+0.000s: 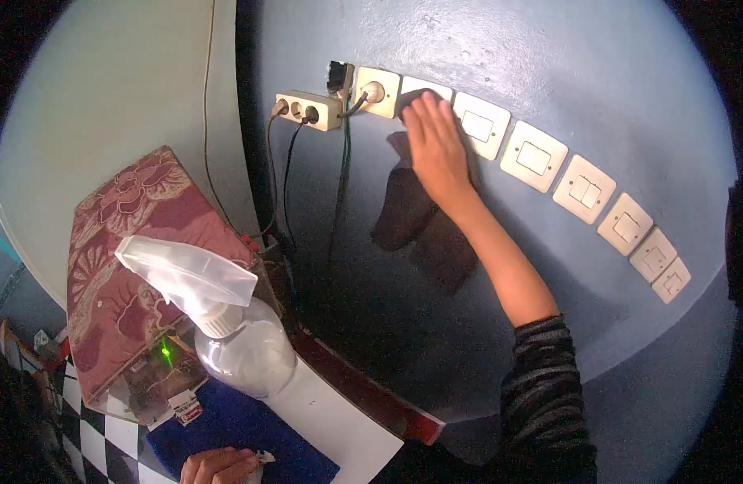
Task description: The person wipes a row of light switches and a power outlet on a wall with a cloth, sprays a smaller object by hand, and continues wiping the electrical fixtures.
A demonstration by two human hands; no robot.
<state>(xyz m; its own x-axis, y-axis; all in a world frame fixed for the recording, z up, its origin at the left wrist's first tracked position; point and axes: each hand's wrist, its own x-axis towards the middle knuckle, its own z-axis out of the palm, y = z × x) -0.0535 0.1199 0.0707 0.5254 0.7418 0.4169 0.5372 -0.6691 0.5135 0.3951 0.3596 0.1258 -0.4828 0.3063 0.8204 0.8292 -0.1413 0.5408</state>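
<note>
My right hand (438,153) reaches up to the blue wall, fingers stretched out against a white wall plate (429,85). Its palm side is hidden, and a dark shadow falls below it. Just to its right is a white light switch (480,126). At the bottom edge my left hand (220,468) is curled over a dark blue cloth (267,431). A bit of white, crumpled material (264,457) pokes out by its fingertips. Beyond that hand a clear spray bottle (246,351) with a white trigger head stands upright.
More switches (584,189) run down the wall to the right. Left of my right hand are a plugged socket (377,92) and a power strip (308,110) with hanging cables. A maroon patterned cloth (146,234) covers something near a green light. The white tabletop (339,415) ends below the wall.
</note>
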